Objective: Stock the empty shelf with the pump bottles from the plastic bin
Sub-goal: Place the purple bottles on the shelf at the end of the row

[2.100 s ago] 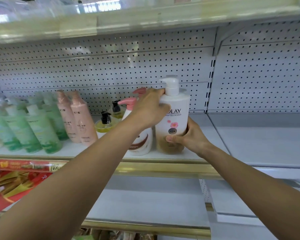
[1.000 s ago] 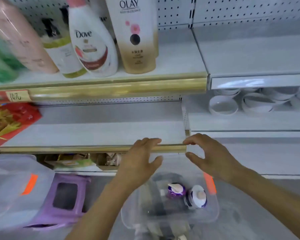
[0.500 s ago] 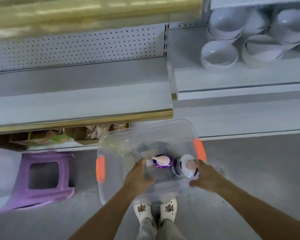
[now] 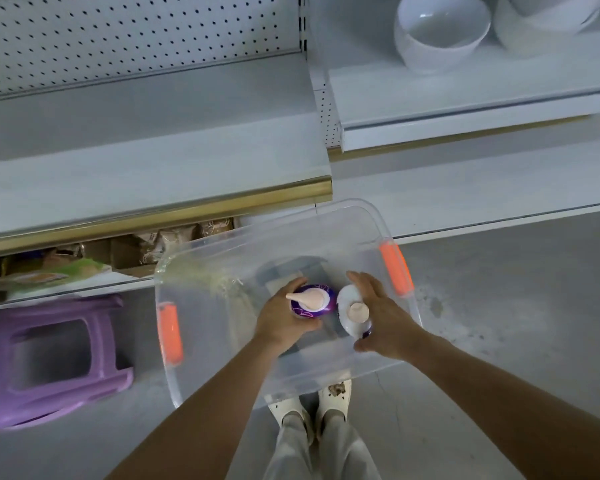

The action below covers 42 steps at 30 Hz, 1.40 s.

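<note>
A clear plastic bin (image 4: 329,220) with orange handles stands on the floor below me. Two pump bottles stand upright inside it, seen from above. My left hand (image 4: 284,322) grips the purple bottle (image 4: 316,301) with the beige pump. My right hand (image 4: 383,320) wraps around the white bottle (image 4: 349,301) beside it, fingers on its far side and thumb near its base. An empty grey shelf (image 4: 153,171) with a gold front edge lies just beyond the bin.
A purple plastic stool (image 4: 49,358) stands on the floor left of the bin. White bowls (image 4: 440,32) sit on the right-hand shelf. Packaged goods (image 4: 174,237) lie on the lowest shelf behind the bin. My white shoes (image 4: 309,403) show under the bin's near edge.
My view dropped from the stocked upper shelf to the bin on the floor. Both hands came down from the Olay bottle into the bin and closed around the two bottles.
</note>
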{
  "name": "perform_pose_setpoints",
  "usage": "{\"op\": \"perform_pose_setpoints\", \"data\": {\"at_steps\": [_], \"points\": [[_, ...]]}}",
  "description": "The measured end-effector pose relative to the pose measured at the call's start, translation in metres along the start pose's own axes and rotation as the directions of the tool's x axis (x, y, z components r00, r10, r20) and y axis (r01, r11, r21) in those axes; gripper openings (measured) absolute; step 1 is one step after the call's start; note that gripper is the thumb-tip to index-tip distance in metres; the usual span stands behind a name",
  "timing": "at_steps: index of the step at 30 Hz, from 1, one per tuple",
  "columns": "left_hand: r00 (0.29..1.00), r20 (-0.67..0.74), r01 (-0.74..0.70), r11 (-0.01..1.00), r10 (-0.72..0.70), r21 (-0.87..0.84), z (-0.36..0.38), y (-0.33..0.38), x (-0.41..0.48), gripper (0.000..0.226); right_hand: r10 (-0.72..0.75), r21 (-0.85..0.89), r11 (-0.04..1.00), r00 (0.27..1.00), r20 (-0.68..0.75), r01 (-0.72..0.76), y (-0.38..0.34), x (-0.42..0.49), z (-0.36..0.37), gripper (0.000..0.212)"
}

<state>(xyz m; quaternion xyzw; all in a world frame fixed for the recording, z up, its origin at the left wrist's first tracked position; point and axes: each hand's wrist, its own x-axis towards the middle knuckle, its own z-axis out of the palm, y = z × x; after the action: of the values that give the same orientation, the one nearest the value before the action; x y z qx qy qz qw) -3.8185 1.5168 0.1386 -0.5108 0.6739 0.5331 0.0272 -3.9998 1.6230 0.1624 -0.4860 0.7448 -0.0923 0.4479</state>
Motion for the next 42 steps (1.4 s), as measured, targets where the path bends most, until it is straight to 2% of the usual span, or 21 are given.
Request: {"op": "perform_pose_setpoints", "data": {"at_steps": [3,5,6,10,14,17,20,25,33,36,42], "points": [[0.998,-0.009,-0.068,0.997,0.068,-0.026,-0.005,-0.004,0.006,0.079,-0.051,-0.172,0.983,0.997,0.064,0.061,-0.002,0.008,-0.007,0.123],[0.995,-0.032,-0.092,0.994,0.091,-0.054,-0.008,-0.005,0.007,0.075,-0.134,-0.342,0.928,0.989,0.063,0.147,-0.006,0.012,-0.011,0.116],[0.995,-0.042,-0.098,0.993,0.095,-0.067,-0.009,-0.006,0.006,0.074,-0.169,-0.371,0.91,0.983,0.073,0.184,-0.007,0.014,-0.013,0.112],[0.994,-0.075,-0.086,0.987,0.077,-0.135,-0.014,-0.011,0.001,0.073,-0.17,-0.258,0.949,0.983,0.071,0.183,-0.015,0.021,-0.012,0.091],[0.996,-0.092,-0.027,0.975,0.007,-0.221,-0.027,-0.016,-0.015,0.07,-0.035,-0.046,0.998,0.996,-0.085,0.031,-0.029,0.022,-0.023,0.084],[0.99,-0.12,0.032,0.949,-0.073,-0.313,-0.047,-0.013,-0.035,0.073,0.024,0.104,0.995,0.981,-0.192,-0.004,-0.049,0.008,-0.041,0.077],[0.983,-0.142,0.057,0.933,-0.114,-0.356,-0.074,0.001,-0.056,0.075,0.038,0.128,0.992,0.972,-0.234,-0.008,-0.086,-0.011,-0.069,0.072],[0.983,-0.177,-0.033,0.92,-0.04,-0.391,-0.125,0.046,-0.095,0.064,-0.053,0.086,0.993,0.949,-0.311,0.084,-0.154,-0.047,-0.113,0.068],[0.948,-0.259,-0.269,0.904,0.187,-0.332,-0.213,0.138,-0.146,0.051,-0.214,-0.009,0.97,0.832,-0.512,0.243,-0.251,-0.117,-0.187,0.063],[0.931,-0.24,-0.337,0.9,0.275,-0.276,-0.236,0.166,-0.159,0.046,-0.27,-0.058,0.955,0.771,-0.577,0.291,-0.287,-0.141,-0.215,0.061],[0.878,-0.318,-0.444,0.855,0.357,-0.267,-0.272,0.211,-0.185,0.036,-0.313,-0.068,0.919,0.615,-0.723,0.388,-0.343,-0.185,-0.287,0.061]]}}
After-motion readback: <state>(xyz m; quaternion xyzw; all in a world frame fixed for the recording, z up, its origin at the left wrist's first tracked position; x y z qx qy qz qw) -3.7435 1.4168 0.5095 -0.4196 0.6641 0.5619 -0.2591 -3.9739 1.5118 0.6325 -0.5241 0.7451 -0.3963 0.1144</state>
